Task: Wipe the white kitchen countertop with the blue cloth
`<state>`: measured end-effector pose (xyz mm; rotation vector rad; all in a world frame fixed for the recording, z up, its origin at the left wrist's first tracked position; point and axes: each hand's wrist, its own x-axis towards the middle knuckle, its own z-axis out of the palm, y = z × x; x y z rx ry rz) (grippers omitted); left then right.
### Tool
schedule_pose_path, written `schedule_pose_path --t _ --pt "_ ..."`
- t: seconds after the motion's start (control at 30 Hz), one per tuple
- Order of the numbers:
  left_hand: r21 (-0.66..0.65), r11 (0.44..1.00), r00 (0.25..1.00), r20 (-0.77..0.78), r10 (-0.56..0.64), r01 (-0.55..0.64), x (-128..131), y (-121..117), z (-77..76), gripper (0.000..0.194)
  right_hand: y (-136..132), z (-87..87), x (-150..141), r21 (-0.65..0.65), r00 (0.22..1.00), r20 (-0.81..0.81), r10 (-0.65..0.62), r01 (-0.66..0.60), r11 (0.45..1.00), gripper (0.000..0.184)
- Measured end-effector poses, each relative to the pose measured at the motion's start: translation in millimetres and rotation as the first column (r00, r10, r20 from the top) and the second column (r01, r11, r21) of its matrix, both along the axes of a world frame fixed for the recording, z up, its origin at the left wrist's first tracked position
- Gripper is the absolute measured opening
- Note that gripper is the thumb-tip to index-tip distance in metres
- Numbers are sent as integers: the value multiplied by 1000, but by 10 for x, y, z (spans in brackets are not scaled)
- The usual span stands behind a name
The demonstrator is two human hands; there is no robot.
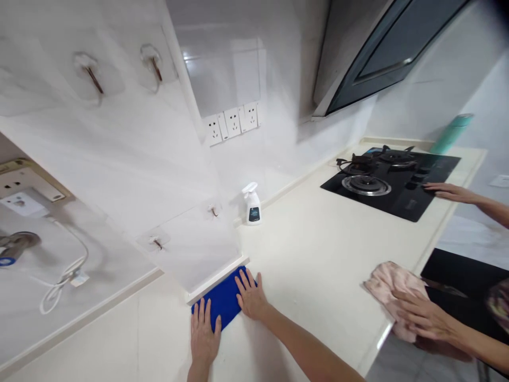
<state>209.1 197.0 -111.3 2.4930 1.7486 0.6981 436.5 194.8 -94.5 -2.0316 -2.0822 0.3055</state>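
A blue cloth (223, 298) lies flat on the cream countertop (318, 254), pushed against the base of the white wall column. My left hand (204, 335) rests flat on the cloth's near end, fingers stretched out. My right hand (250, 295) presses flat on its far end, fingers spread. Neither hand grips anything.
A white spray bottle (252, 204) stands by the backsplash. A black gas hob (392, 178) sits at the far right, a teal bottle (451, 133) behind it. Another person's hand (421, 313) presses a pink cloth (392, 284) at the counter edge; their other hand (451, 192) touches the hob. Wall sockets (233, 123) are above.
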Motion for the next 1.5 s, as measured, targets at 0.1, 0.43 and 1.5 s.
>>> schedule_pose_path --t 0.1,0.43,1.5 --pt "3 1000 1000 15 -3 3 -22 -49 -78 57 -90 35 47 19 1000 -3 19 -19 1000 65" --pt "18 999 999 0 -50 50 -67 -516 -103 57 -699 -45 80 122 999 -27 19 -16 992 62" --pt "11 999 987 155 -34 33 -22 -1175 -174 55 -944 319 204 -126 851 -306 -426 407 905 16"
